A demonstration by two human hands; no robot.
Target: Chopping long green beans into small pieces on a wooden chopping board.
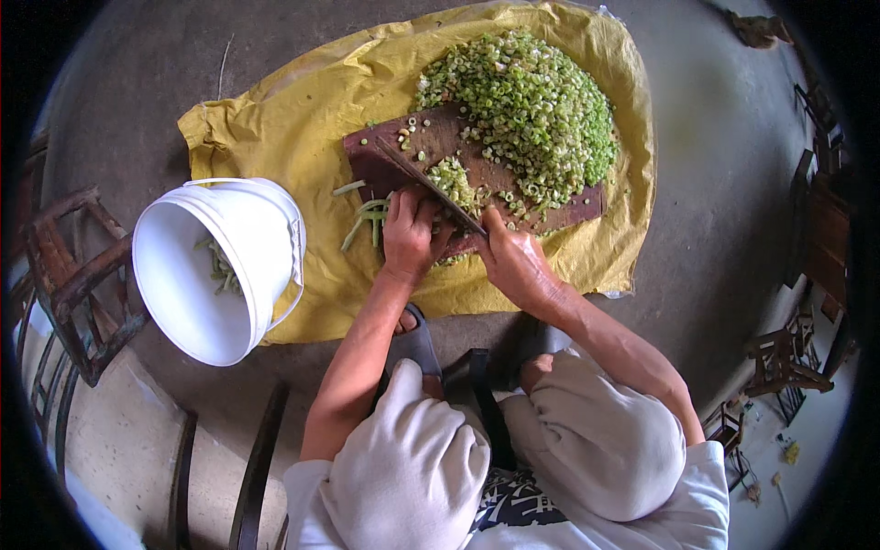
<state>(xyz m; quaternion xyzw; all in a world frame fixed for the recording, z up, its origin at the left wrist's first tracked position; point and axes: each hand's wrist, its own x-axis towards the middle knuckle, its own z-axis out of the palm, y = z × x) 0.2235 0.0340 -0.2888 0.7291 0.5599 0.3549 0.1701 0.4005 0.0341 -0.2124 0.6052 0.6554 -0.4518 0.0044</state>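
Observation:
My right hand (519,265) grips the handle end of a knife (434,187), its blade slanting up and left across a worn wooden chopping board (381,163). Left of the blade, my left hand (410,240) presses down with curled fingers on several long green beans (357,230), whose ends stick out past the board's left side. The fingertips are close to the blade and partly hidden. Just right of the blade lies a small heap of freshly cut bean pieces (452,180). A large mound of chopped green beans (529,103) covers the board's far right part and spills beyond it.
A yellow woven plastic sheet (323,130) lies under the board on the concrete floor (137,103). At left, a white bucket (265,227) lies tipped on its side with some beans (223,268) inside. Beside it is a wooden stool (82,282). Wooden furniture (784,364) lines the right.

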